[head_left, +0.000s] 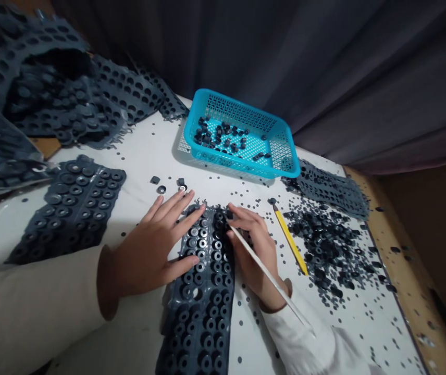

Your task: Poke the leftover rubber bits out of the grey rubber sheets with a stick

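Note:
A dark rubber sheet (203,291) studded with ring-shaped parts lies on the white table in front of me. My left hand (156,245) rests flat on its upper left part, fingers stretched out and apart. My right hand (252,245) is closed round a thin white stick (270,278), whose tip touches the sheet's upper right edge. A few loose black rings (161,189) lie just beyond my left fingertips.
A turquoise basket (281,156) holding several black rings stands behind the sheet. A yellow pencil (290,239) and a heap of punched rubber scraps (324,245) lie at right. More rubber sheets (70,208) and a large pile (51,88) fill the left. The table's wooden edge (403,271) runs along the right.

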The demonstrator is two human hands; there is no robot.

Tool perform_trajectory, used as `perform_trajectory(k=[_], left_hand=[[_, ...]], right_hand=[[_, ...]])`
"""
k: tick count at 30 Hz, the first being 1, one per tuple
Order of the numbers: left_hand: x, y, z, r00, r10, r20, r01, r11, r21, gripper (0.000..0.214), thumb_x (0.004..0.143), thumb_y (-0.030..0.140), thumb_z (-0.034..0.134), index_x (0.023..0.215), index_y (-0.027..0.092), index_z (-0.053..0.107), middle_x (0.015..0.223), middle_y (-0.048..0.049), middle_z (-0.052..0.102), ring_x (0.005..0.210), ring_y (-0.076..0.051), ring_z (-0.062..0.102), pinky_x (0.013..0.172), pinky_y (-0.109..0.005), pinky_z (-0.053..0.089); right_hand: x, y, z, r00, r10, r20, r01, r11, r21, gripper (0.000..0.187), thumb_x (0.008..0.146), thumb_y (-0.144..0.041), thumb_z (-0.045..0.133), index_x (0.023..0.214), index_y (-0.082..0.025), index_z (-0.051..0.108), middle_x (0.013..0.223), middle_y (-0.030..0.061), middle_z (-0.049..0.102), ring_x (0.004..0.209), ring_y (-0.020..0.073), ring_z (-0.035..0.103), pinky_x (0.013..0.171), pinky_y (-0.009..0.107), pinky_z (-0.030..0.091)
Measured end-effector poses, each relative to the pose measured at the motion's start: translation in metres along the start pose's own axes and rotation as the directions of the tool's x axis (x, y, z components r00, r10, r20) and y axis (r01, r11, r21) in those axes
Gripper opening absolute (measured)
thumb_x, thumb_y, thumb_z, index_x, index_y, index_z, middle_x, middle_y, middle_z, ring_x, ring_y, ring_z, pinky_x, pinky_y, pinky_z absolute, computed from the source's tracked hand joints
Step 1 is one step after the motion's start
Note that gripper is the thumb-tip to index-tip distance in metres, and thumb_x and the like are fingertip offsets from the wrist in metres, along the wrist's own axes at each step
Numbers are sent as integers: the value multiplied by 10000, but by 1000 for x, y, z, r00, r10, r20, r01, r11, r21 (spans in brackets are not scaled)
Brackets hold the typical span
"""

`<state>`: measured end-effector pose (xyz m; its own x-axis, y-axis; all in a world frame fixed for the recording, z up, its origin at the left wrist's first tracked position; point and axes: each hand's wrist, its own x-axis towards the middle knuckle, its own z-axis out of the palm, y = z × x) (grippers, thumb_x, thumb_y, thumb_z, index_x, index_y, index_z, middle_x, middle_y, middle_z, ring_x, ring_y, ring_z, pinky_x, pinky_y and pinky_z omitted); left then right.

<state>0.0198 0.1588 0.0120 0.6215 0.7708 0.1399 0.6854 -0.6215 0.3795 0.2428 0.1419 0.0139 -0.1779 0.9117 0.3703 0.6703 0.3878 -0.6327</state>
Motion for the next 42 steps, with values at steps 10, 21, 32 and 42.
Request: perform_trajectory(k=[10, 21, 32, 42], left_hand=[[-1, -1, 4, 1000, -15, 3, 15, 1000, 3, 658, 867, 438, 524, 1436, 161, 347, 1527, -144, 245, 1395, -352, 221, 1101, -571, 243], [-3, 0, 6, 999, 17, -41, -16, 999, 37, 766, 813, 479, 573, 1421, 71, 352, 1509, -200, 258, 1399, -373, 196, 1117, -587, 183], [-4, -1, 4, 1000, 17, 4, -17, 995, 97, 815, 815, 526, 544, 1437, 50, 319, 1516, -202, 236, 1413, -349, 161, 1117, -570, 198], [-3, 0, 5, 1000, 10, -2, -9, 995, 97, 804, 812, 506, 550, 1440, 63, 315, 1516, -188, 249, 1410, -349, 169, 1121, -562, 198]], right_hand=[[3, -3, 5, 972, -79, 221, 59, 994, 93, 95, 895, -249, 564, 966, -239, 627, 1189, 53, 669, 1210, 224, 522, 977, 453, 450], [10, -2, 3, 914, -285, 288, 339, 927, -161, 114, 926, -211, 528, 1011, -232, 602, 1222, 49, 652, 1179, 235, 544, 915, 429, 405], [31, 6, -10, 998, -32, 46, 37, 992, -123, 114, 928, -230, 502, 999, -208, 589, 1220, 108, 632, 1161, 243, 553, 949, 437, 438], [26, -4, -1, 958, -49, 281, 7, 989, 149, 106, 916, -234, 527, 978, -242, 611, 1200, 56, 656, 1205, 216, 524, 998, 450, 437]])
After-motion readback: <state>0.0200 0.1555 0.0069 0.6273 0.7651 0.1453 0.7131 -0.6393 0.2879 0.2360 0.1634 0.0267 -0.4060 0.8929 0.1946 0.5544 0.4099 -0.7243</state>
